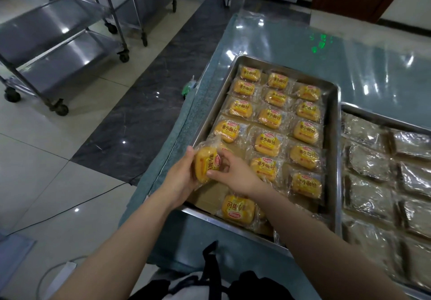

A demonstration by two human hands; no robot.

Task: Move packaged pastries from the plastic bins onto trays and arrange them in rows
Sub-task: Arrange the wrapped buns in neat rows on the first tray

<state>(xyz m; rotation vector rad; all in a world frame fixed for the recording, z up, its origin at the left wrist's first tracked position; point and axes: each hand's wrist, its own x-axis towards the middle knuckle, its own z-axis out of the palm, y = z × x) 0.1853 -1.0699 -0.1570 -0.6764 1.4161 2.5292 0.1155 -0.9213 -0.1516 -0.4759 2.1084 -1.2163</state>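
Both forearms outstretched, left hand point(179, 180) and right hand point(235, 173) around one packaged pastry point(205, 164), fingers point(190, 152) curled.

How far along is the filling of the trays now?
Done: yellow packets lie in three rows over most of the left tray; the right tray looks full where visible. In hand: the left hand and right hand grip one packet. Left: the bare near-left corner.
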